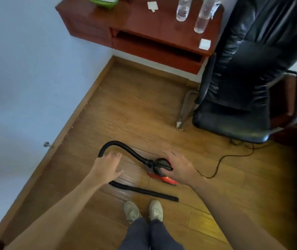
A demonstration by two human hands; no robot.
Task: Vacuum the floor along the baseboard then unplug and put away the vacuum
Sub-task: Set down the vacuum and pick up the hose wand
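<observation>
A small red and black vacuum [159,168] lies on the wooden floor in front of my feet. Its black hose [126,147] arcs left from the body and passes under my left hand. The nozzle tube [144,191] lies flat near my shoes. My left hand [108,166] hovers over the hose with fingers spread, holding nothing. My right hand [179,167] reaches down over the vacuum body, fingers extended; whether it touches is unclear. A thin black cord [221,159] runs right from the vacuum toward the chair. The baseboard [75,116] runs along the left wall, with small bits of debris.
A red-brown desk [144,38] stands in the far corner with two plastic bottles [191,11] on top. A black office chair [239,87] stands at the right, its base near the cord. A doorstop [47,144] sticks out of the left wall.
</observation>
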